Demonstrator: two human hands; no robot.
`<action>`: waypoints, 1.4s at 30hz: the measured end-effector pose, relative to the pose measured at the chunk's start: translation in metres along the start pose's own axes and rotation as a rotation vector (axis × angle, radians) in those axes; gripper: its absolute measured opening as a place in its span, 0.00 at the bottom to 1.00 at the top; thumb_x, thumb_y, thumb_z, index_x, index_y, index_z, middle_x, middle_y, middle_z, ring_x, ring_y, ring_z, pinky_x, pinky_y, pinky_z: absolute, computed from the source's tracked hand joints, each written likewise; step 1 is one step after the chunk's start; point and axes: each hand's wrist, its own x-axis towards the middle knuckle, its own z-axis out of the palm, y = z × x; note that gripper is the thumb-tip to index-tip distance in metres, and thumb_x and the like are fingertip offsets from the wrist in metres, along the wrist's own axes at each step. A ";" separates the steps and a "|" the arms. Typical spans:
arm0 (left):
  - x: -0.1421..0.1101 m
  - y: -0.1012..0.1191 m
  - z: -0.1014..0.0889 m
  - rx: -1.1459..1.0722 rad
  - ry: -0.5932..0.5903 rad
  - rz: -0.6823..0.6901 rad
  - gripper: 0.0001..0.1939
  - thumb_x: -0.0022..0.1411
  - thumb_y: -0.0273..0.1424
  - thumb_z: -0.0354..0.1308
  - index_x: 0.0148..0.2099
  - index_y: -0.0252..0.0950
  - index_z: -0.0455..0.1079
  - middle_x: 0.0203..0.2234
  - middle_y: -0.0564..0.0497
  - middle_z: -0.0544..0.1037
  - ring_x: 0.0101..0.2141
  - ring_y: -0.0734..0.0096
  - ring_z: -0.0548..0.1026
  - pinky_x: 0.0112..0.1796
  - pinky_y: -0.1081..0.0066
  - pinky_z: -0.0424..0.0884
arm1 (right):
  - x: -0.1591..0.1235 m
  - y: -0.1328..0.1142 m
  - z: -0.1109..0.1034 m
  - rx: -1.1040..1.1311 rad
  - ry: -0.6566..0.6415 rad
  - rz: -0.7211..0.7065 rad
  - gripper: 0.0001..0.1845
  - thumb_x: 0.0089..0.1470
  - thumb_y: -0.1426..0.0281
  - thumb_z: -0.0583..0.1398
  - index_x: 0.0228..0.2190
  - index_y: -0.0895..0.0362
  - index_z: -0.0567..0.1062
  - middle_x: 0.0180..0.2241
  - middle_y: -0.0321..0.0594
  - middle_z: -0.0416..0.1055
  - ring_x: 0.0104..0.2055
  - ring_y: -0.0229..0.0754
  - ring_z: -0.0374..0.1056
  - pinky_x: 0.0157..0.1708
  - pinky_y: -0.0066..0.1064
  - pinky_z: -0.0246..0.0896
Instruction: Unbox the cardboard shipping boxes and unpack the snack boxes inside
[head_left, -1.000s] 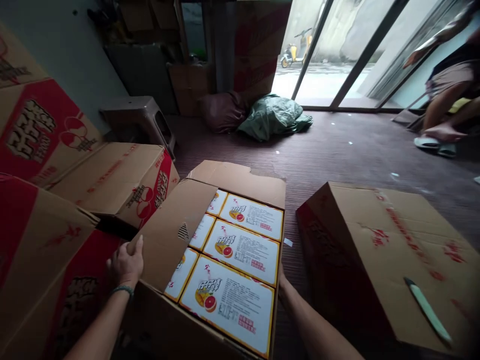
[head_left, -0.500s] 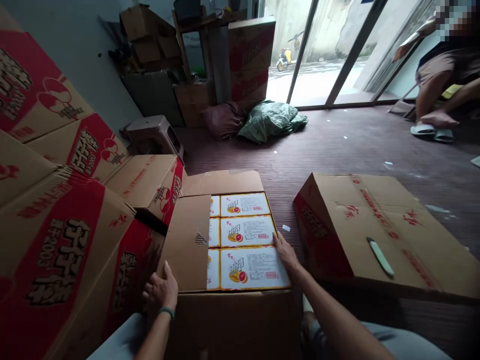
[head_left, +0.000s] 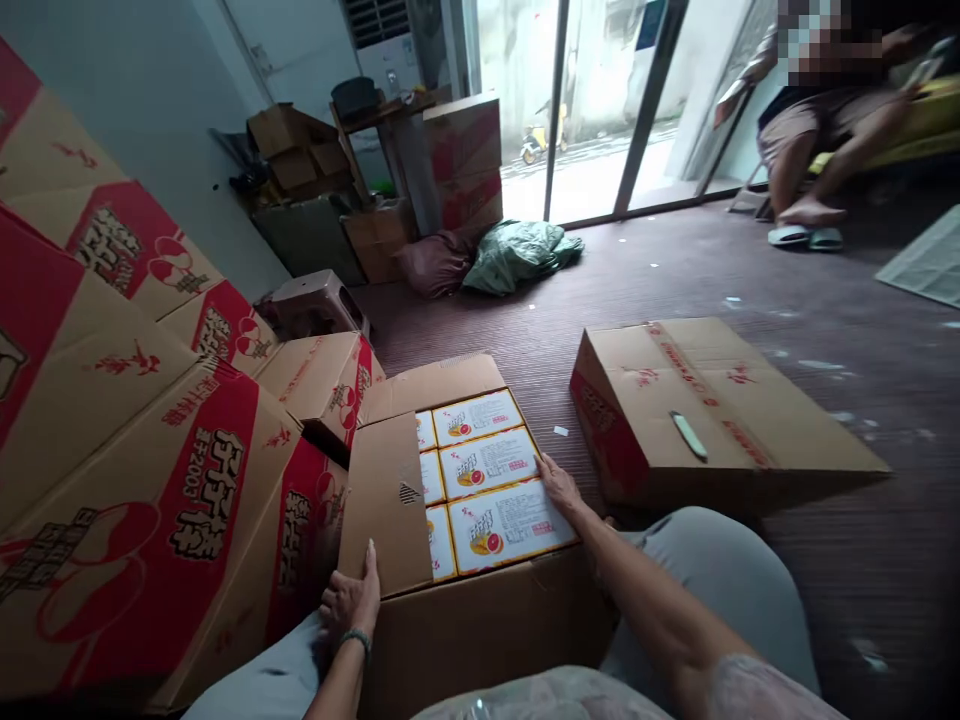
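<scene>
Between my knees stands an open cardboard box, packed with white and yellow-edged small boxes printed with fruit. One flap lies folded over their left part, while the far flap sticks outward. My left hand grips the box's near left edge, thumb along the flap and the other fingers at the side. On the right edge rests my right hand, its fingers partly hidden, holding the box there. Right of it, a green-handled utility knife lies on a taped carton.
Red-and-brown cartons are stacked on my left. Beyond are a plastic stool, a green sack and a dark red sack. A person sits at the far right near the glass doors. White scraps dot the floor.
My view has swung and tilted upward, showing more of the room and my right knee. The open box appears slightly rotated, with both hands still at its sides.
</scene>
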 end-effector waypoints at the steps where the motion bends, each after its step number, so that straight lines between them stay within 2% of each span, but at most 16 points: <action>1: -0.004 0.004 0.000 0.002 -0.003 -0.013 0.51 0.48 0.67 0.39 0.56 0.28 0.62 0.50 0.27 0.66 0.53 0.35 0.63 0.48 0.41 0.61 | -0.005 0.000 0.000 -0.011 0.018 0.020 0.32 0.64 0.57 0.41 0.63 0.59 0.54 0.62 0.47 0.55 0.62 0.51 0.54 0.60 0.40 0.49; 4: -0.028 0.017 0.008 -0.009 0.091 0.107 0.51 0.50 0.66 0.37 0.66 0.35 0.52 0.57 0.30 0.59 0.56 0.32 0.57 0.50 0.37 0.57 | -0.020 -0.003 -0.004 -0.029 0.039 0.048 0.32 0.64 0.57 0.42 0.64 0.60 0.54 0.63 0.49 0.52 0.63 0.51 0.53 0.60 0.41 0.48; 7: -0.064 0.040 0.018 -0.012 0.212 0.486 0.40 0.58 0.58 0.39 0.66 0.41 0.52 0.63 0.35 0.49 0.60 0.37 0.51 0.53 0.38 0.53 | -0.030 -0.004 -0.025 -0.020 0.005 0.013 0.32 0.56 0.55 0.57 0.57 0.60 0.67 0.56 0.51 0.64 0.57 0.55 0.61 0.55 0.42 0.56; 9: -0.087 0.064 0.020 0.006 0.206 0.719 0.35 0.61 0.53 0.43 0.63 0.39 0.58 0.65 0.37 0.47 0.61 0.41 0.50 0.56 0.43 0.53 | -0.032 0.001 -0.058 0.002 0.019 -0.047 0.30 0.48 0.54 0.64 0.49 0.57 0.74 0.49 0.46 0.71 0.52 0.53 0.66 0.52 0.38 0.60; 11: -0.108 0.097 0.016 0.012 0.149 0.852 0.31 0.62 0.48 0.46 0.61 0.37 0.61 0.64 0.36 0.48 0.61 0.43 0.51 0.56 0.46 0.54 | -0.033 0.014 -0.106 0.030 0.113 -0.118 0.25 0.50 0.52 0.62 0.47 0.51 0.75 0.49 0.40 0.72 0.52 0.49 0.66 0.53 0.34 0.59; 13: -0.131 0.137 0.011 -0.011 0.087 0.998 0.28 0.63 0.45 0.47 0.60 0.36 0.63 0.64 0.35 0.47 0.61 0.45 0.51 0.56 0.49 0.56 | -0.034 0.040 -0.166 0.048 0.314 -0.153 0.22 0.57 0.53 0.55 0.49 0.49 0.74 0.52 0.37 0.69 0.55 0.45 0.63 0.56 0.32 0.55; 16: -0.176 0.202 0.005 -0.073 0.063 1.378 0.26 0.64 0.42 0.49 0.60 0.35 0.64 0.65 0.37 0.44 0.63 0.50 0.48 0.59 0.52 0.53 | -0.038 0.103 -0.252 0.063 0.658 -0.054 0.21 0.60 0.60 0.50 0.48 0.54 0.73 0.53 0.44 0.67 0.57 0.48 0.59 0.59 0.38 0.50; 18: -0.213 0.242 0.006 -0.088 0.033 1.627 0.26 0.64 0.43 0.49 0.60 0.39 0.64 0.66 0.41 0.46 0.64 0.53 0.47 0.60 0.52 0.52 | -0.038 0.154 -0.293 0.085 0.817 0.073 0.22 0.60 0.63 0.48 0.49 0.58 0.72 0.52 0.52 0.66 0.58 0.52 0.56 0.60 0.44 0.47; 20: -0.252 0.277 0.013 -0.069 -0.039 1.822 0.25 0.64 0.44 0.49 0.62 0.44 0.62 0.66 0.45 0.49 0.64 0.54 0.47 0.60 0.52 0.52 | -0.033 0.203 -0.317 0.102 0.933 0.221 0.25 0.60 0.63 0.48 0.52 0.63 0.68 0.54 0.57 0.62 0.59 0.55 0.54 0.59 0.47 0.46; 24: -0.317 0.329 0.040 0.043 -0.265 2.049 0.27 0.65 0.46 0.46 0.64 0.47 0.58 0.65 0.49 0.53 0.65 0.56 0.47 0.61 0.51 0.51 | -0.005 0.277 -0.335 0.078 1.054 0.469 0.32 0.59 0.57 0.49 0.58 0.65 0.61 0.57 0.59 0.59 0.58 0.56 0.56 0.55 0.44 0.51; 27: -0.345 0.355 0.072 0.135 -0.408 1.958 0.30 0.65 0.48 0.45 0.66 0.44 0.54 0.66 0.45 0.49 0.65 0.54 0.48 0.61 0.50 0.51 | 0.019 0.311 -0.341 0.166 0.990 0.570 0.32 0.60 0.53 0.47 0.56 0.62 0.66 0.49 0.56 0.68 0.50 0.54 0.64 0.47 0.40 0.57; 30: -0.355 0.368 0.110 0.230 -0.506 1.856 0.33 0.65 0.48 0.44 0.68 0.44 0.48 0.68 0.44 0.41 0.66 0.52 0.42 0.60 0.48 0.50 | 0.035 0.330 -0.344 0.257 0.947 0.669 0.30 0.59 0.50 0.48 0.40 0.60 0.77 0.37 0.54 0.73 0.37 0.51 0.67 0.38 0.37 0.57; 32: -0.355 0.370 0.135 0.265 -0.539 1.847 0.35 0.65 0.49 0.45 0.69 0.43 0.44 0.68 0.45 0.37 0.66 0.52 0.36 0.61 0.46 0.46 | 0.040 0.337 -0.343 0.369 1.023 0.679 0.28 0.56 0.49 0.52 0.32 0.60 0.78 0.34 0.52 0.74 0.34 0.48 0.65 0.35 0.35 0.54; 36: -0.349 0.364 0.166 0.191 -0.534 1.877 0.37 0.63 0.47 0.49 0.69 0.40 0.43 0.68 0.48 0.32 0.66 0.53 0.29 0.63 0.50 0.42 | 0.046 0.338 -0.340 0.573 1.183 0.621 0.27 0.57 0.50 0.53 0.35 0.60 0.78 0.36 0.49 0.74 0.33 0.41 0.63 0.33 0.31 0.52; 39: -0.335 0.363 0.167 0.152 -0.539 1.901 0.34 0.64 0.44 0.49 0.69 0.44 0.45 0.68 0.51 0.34 0.66 0.54 0.31 0.63 0.51 0.44 | 0.044 0.330 -0.331 0.594 1.220 0.696 0.29 0.56 0.49 0.53 0.36 0.62 0.77 0.36 0.50 0.74 0.32 0.41 0.62 0.31 0.31 0.51; 42: -0.306 0.372 0.155 0.151 -0.524 1.919 0.31 0.65 0.44 0.48 0.68 0.48 0.48 0.68 0.53 0.41 0.66 0.54 0.38 0.62 0.51 0.48 | 0.031 0.311 -0.301 0.555 1.237 0.791 0.28 0.54 0.46 0.53 0.31 0.58 0.76 0.32 0.48 0.73 0.31 0.44 0.61 0.30 0.33 0.50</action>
